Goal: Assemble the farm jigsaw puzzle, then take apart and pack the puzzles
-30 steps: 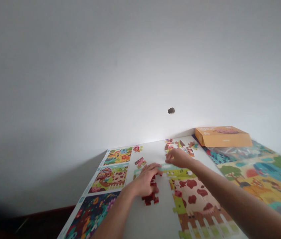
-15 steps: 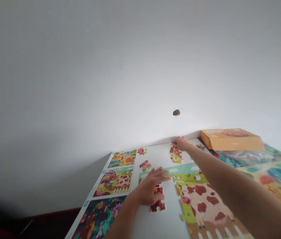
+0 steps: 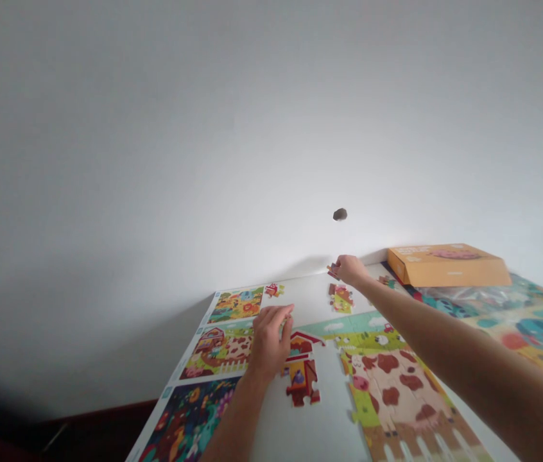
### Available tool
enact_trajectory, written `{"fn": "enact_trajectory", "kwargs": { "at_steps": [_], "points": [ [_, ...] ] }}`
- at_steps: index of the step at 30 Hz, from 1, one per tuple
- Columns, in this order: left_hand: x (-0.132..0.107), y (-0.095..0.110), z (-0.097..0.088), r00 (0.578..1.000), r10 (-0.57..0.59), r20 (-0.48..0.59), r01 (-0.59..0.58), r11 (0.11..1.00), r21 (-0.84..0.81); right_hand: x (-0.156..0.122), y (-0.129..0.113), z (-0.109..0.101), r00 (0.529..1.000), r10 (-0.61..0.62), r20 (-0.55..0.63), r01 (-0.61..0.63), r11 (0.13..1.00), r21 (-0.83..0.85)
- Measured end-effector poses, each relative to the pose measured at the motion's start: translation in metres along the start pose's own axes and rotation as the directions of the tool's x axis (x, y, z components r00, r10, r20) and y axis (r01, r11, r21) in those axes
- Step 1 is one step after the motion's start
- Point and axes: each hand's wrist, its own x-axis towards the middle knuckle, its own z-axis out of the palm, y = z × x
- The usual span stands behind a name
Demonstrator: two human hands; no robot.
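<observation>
puzzle pieces: printed cardboard | box: matt orange cardboard | table: smooth white

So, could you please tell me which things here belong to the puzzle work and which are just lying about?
In use:
right hand gripping a loose puzzle piece
left hand beside the red barn section
cow puzzle section
picture guide sheet

Lying about:
orange box
finished puzzle on the right

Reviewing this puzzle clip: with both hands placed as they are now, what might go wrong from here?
1. The right hand grips a small puzzle piece at the table's far edge by the wall; a slip could send it off the edge.
2. The right forearm stretches low over the assembled cow section; dragging it back might shift joined pieces.
3. The left hand hovers beside the red barn cluster, which lies unattached; a nudge could knock it askew.
</observation>
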Motion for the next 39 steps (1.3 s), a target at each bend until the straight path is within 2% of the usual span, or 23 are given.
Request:
{"fn": "enact_trajectory", "kwargs": {
  "at_steps": [3,6,7,8,10,12,15,18,22,29,35,39],
  "points": [
    [0.001,-0.004,-0.002,0.995,-0.075,-0.07,0.072,0.996,-0.056,-0.049,-0.026,0.008,0.997,-0.069,-0.031,0.073,0.986,0.153],
    [-0.001,0.001,-0.005,0.995,-0.086,0.04,0.092,0.979,-0.184,-0.107,-0.039,0.029,0.985,-0.171,-0.017,0.167,0.928,0.333],
    [-0.002,0.004,-0.005,0.994,-0.073,0.086,0.09,0.972,-0.215,-0.123,-0.039,0.037,0.976,-0.219,-0.015,0.194,0.829,0.525],
    [-0.002,0.007,-0.006,0.991,-0.057,0.122,0.084,0.969,-0.234,-0.135,-0.037,0.043,0.97,-0.242,-0.028,0.202,0.736,0.646],
    [-0.003,0.011,-0.005,0.987,-0.036,0.158,0.075,0.966,-0.247,-0.15,-0.031,0.052,0.959,-0.276,-0.069,0.237,0.643,0.728],
    [-0.004,0.013,-0.005,0.986,-0.042,0.163,0.083,0.963,-0.255,-0.154,-0.025,0.054,0.939,-0.319,-0.127,0.318,0.668,0.673],
    [-0.005,0.012,-0.004,0.984,-0.072,0.162,0.115,0.954,-0.275,-0.152,-0.02,0.05,0.884,-0.42,-0.203,0.461,0.717,0.523],
    [-0.007,0.01,-0.006,0.982,-0.099,0.163,0.145,0.944,-0.297,-0.152,-0.019,0.046,0.847,-0.482,-0.224,0.529,0.724,0.442],
    [-0.007,0.012,-0.01,0.981,-0.109,0.162,0.157,0.934,-0.32,-0.157,-0.02,0.044,0.837,-0.499,-0.225,0.547,0.741,0.39],
    [-0.004,0.013,-0.015,0.977,-0.058,0.207,0.122,0.942,-0.313,-0.159,-0.019,0.043,0.834,-0.51,-0.21,0.551,0.768,0.326],
    [-0.001,0.015,-0.02,0.979,-0.047,0.196,0.104,0.951,-0.292,-0.162,-0.022,0.042,0.814,-0.559,-0.156,0.579,0.761,0.294],
    [0.002,0.012,-0.034,0.959,-0.053,0.277,0.126,0.959,-0.252,-0.163,-0.022,0.042,0.81,-0.572,-0.128,0.584,0.768,0.261]
  ]
}}
